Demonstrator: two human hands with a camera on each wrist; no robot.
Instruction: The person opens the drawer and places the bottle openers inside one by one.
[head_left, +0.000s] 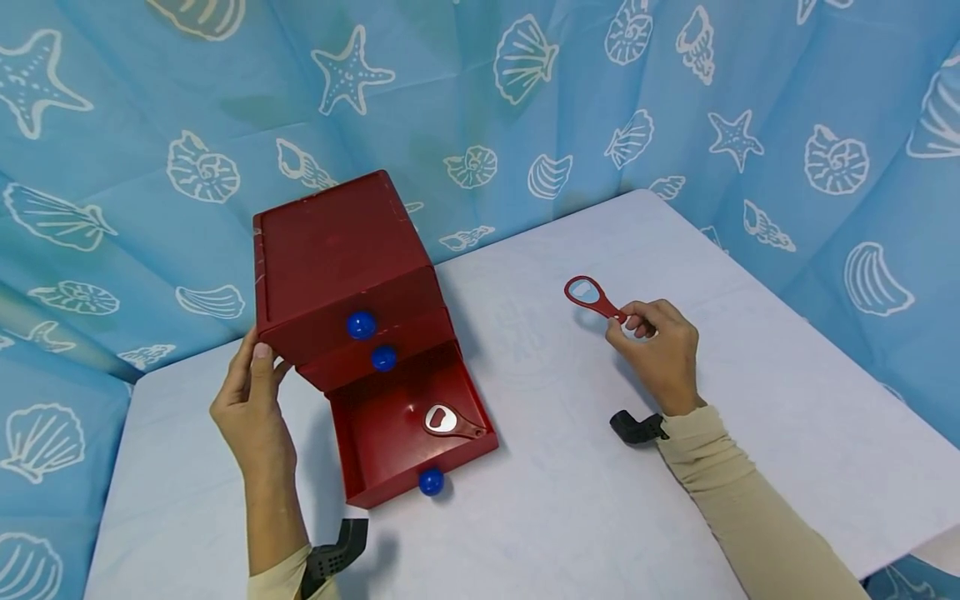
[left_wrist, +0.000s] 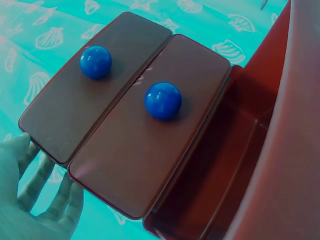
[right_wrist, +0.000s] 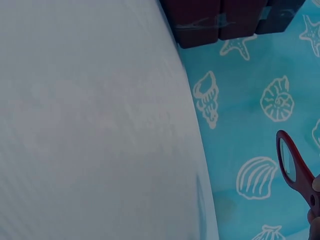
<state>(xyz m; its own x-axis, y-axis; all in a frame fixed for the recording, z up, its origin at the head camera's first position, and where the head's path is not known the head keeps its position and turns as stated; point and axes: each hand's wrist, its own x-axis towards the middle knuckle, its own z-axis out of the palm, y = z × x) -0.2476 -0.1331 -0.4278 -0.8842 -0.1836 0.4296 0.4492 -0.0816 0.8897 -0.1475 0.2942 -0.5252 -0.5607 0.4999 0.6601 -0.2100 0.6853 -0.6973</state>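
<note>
My right hand [head_left: 663, 350] pinches a red bottle opener [head_left: 594, 296] by its handle end, above the table and right of the drawer box. In the right wrist view this opener [right_wrist: 292, 167] shows at the right edge, with only fingertips beside it. A red drawer box [head_left: 337, 250] with blue knobs stands at left, and its bottom drawer [head_left: 375, 442] is pulled out. Inside that drawer lies another bottle opener [head_left: 442, 419], red with a metal centre. With fairly straight fingers, my left hand [head_left: 255, 408] touches the box's left side near the front corner; the left wrist view shows these fingers [left_wrist: 62, 200].
A white cloth covers the table [head_left: 540, 467]. Behind it hangs a blue curtain [head_left: 465, 108] with white shell and starfish prints. The upper drawers, with their blue knobs [head_left: 362, 325], are closed. Black wrist cameras [head_left: 636, 427] sit on both wrists.
</note>
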